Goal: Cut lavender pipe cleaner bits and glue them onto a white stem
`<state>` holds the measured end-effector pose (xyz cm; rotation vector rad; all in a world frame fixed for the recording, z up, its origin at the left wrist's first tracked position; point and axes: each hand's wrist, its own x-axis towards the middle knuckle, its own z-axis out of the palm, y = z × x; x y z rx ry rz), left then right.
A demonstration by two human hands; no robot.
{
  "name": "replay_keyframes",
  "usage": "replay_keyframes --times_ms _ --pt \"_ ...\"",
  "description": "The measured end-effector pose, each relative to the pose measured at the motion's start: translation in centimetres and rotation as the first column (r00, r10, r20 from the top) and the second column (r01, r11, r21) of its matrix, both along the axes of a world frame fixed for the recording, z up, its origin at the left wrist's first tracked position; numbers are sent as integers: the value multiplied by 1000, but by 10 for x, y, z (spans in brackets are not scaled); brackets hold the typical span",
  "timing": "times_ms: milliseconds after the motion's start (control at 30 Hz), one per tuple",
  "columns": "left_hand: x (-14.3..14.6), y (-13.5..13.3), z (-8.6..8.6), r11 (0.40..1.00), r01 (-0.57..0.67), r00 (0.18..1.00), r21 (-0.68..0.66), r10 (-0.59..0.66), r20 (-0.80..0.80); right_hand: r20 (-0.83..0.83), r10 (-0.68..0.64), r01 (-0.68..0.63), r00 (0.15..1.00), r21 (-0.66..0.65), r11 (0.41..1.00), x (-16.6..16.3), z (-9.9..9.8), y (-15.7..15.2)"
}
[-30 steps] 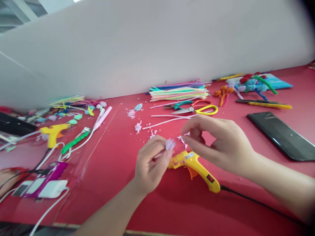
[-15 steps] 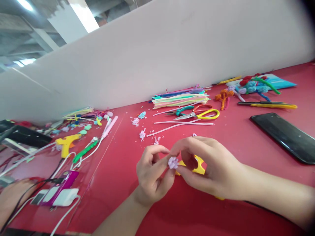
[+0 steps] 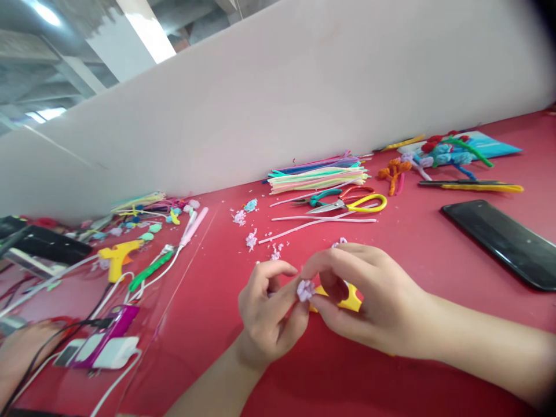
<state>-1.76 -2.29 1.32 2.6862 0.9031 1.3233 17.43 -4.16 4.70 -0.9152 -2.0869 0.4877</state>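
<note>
A small lilac fuzzy flower-like piece sits between my two hands above the red table. My left hand pinches it from the left with thumb and forefinger. From the other side, the thumb and forefinger of my right hand close on it too. Behind my right hand lies a yellow tool, mostly covered, perhaps a glue gun. Lilac fluffy bits and a blue one lie beyond my hands, near loose pale pink pipe cleaners.
Yellow-handled scissors, teal-handled pliers and a pipe-cleaner bundle lie ahead. A black phone is at right. To the left are a yellow glue gun, a power strip, cables and another person's arm.
Both hands keep their pinch on the lilac piece, with only a slight shift of the fingers. The view has moved a little; the things on the table stay put.
</note>
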Motion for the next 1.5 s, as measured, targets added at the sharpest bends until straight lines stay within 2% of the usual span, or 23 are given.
replay_keyframes --times_ms 167,267,333,400,467,533,633,733,833,967,1133,1333,1500 --pt "2 0 -1 997 52 996 -63 -47 76 -9 -21 22 1000 31 999 -1 -3 0" --pt "8 -2 -2 970 121 976 -213 -77 203 -35 -16 15 999 -26 1000 0 -4 1" --pt "13 -3 -3 889 184 948 -419 -48 316 -71 -37 29 997 -117 993 0 -3 2" --pt "16 -4 -5 756 250 912 -604 26 410 -98 -86 63 991 -215 975 -2 -3 4" --pt "17 -5 -6 641 303 879 -705 98 466 -97 -139 105 986 -289 952 -3 -3 6" --pt "16 -6 -7 579 343 859 -740 127 497 -93 -158 119 983 -333 935 -5 -5 7" --pt "15 -8 -7 546 355 858 -759 131 496 -123 -153 106 981 -327 939 -6 -9 8" --pt "16 -8 -5 551 332 875 -765 123 468 -135 -153 125 979 -195 973 -5 -13 7" --pt "18 -7 -2 584 287 902 -759 103 420 -97 -169 167 981 -24 986 -4 -15 7" --pt "20 -6 2 622 241 923 -745 92 375 -53 -196 200 979 91 976 -4 -16 8" --pt "20 -6 1 632 228 932 -741 79 355 11 -192 181 981 294 939 -3 -19 10" --pt "17 -7 -2 661 197 944 -724 71 321 0 -206 198 979 270 942 -3 -19 11" --pt "16 -8 -1 735 158 957 -660 52 286 -8 -209 205 978 243 948 -4 -18 9"
